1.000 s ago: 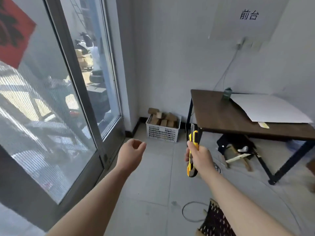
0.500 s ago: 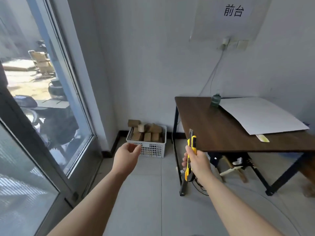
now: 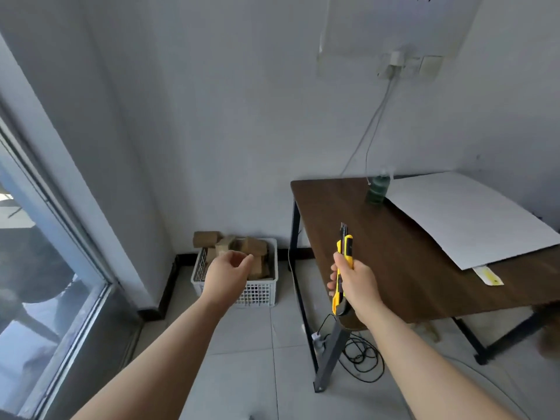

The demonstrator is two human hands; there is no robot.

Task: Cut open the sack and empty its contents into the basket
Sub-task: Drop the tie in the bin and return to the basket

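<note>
A white mesh basket point(image 3: 257, 294) stands on the floor in the corner, piled with several brown cardboard boxes point(image 3: 254, 247). My right hand point(image 3: 356, 283) grips a yellow and black utility knife point(image 3: 344, 262), held upright with its blade out, beside the table's left edge. My left hand point(image 3: 225, 275) hovers in front of the basket with its fingers loosely curled and nothing in it. No sack is in view.
A dark wooden table point(image 3: 394, 268) on black legs stands at right, with a white sheet point(image 3: 466, 216), a green bottle point(image 3: 377, 190) and a yellow tag point(image 3: 488, 275) on it. Black cables point(image 3: 360, 356) coil under it. A glass door point(image 3: 36, 268) fills the left.
The view has swung right and closer to the corner, so the basket and table look larger. Both hands keep their poses, and the knife stays in my right hand.
</note>
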